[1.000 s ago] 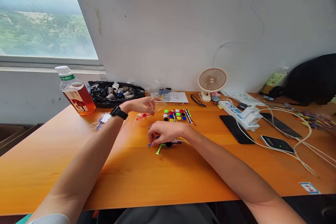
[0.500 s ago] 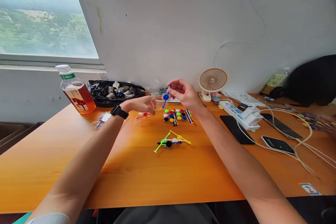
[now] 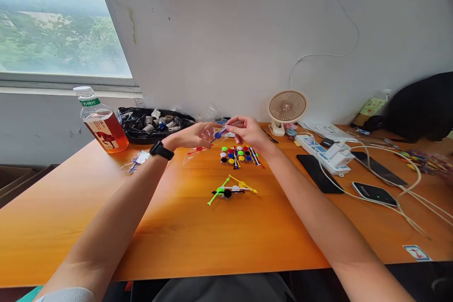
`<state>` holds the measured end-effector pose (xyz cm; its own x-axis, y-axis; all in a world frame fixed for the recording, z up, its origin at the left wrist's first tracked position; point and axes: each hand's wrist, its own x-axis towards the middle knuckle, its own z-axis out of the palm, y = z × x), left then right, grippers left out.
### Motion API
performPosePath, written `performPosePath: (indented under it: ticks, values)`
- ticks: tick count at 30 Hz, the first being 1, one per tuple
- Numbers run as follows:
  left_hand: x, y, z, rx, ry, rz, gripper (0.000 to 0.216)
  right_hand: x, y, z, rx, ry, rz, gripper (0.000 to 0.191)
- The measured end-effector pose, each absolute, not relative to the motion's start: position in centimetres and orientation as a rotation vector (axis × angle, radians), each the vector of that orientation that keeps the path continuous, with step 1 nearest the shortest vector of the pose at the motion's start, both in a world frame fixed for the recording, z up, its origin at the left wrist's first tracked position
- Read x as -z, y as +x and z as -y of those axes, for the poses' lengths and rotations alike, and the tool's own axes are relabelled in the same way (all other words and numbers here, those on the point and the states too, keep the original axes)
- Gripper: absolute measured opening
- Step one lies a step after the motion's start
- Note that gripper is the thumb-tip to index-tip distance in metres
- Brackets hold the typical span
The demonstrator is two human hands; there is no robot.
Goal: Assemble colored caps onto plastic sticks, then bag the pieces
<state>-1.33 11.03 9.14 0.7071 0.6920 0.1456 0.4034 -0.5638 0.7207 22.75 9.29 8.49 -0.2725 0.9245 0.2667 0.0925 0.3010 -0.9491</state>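
My right hand [image 3: 246, 131] pinches one end of a blue arrow spinner [image 3: 218, 136], which tilts across the gap between my hands. Facing it, my left hand [image 3: 193, 136] has its fingers curled on a clear plastic bag [image 3: 191, 156]; a red arrow spinner [image 3: 197, 150] shows inside. The bag's exact grip is partly hidden. Nearer to me lie arrow spinners on the table: a green one [image 3: 220, 191], a yellow one [image 3: 242, 184], a black one [image 3: 228, 193] and a white one [image 3: 235, 189]. Behind them sit rows of coloured round discs [image 3: 241, 153] and loose arrows [image 3: 254, 155].
A drink bottle [image 3: 104, 125] and a black bag of grey pieces [image 3: 155, 125] stand at the left. A small bagged packet [image 3: 138, 160] lies by my left wrist. At right are a fan [image 3: 287, 107], a power strip [image 3: 320, 153], cables and phones [image 3: 374, 194].
My right hand has lowered slightly, bringing the blue arrow spinner against the left hand's side, at a flatter tilt. The bag with the red spinner has shifted a little up and right.
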Motion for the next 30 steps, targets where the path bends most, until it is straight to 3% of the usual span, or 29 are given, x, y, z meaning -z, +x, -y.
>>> performPosePath:
  ticks: [9, 15, 19, 22, 30]
  values:
    - [-9.1, -1.1, -11.2, -0.652, 2.223, -0.776, 0.072, -8.9, 22.7, -8.6, -1.149, -0.994, 1.893, 0.041]
    - [-8.9, -1.2, -11.2, -0.659, 2.081, -0.655, 0.081, -9.1, 22.3, -8.3, -0.967, -0.883, 1.952, 0.012]
    - [-7.9, -1.2, -11.8, -0.765, 1.789, -0.386, 0.095, -10.1, 21.9, -7.8, -0.921, -0.738, 1.811, 0.004]
    - [-7.0, -0.6, -12.0, -0.748, 1.612, -0.259, 0.101, -11.1, 22.1, -7.1, -0.844, -0.668, 1.728, 0.006]
    - [-4.9, 2.9, -10.0, -0.464, 1.471, -0.171, 0.086, -12.1, 23.4, -7.5, -0.832, -0.621, 1.588, 0.009]
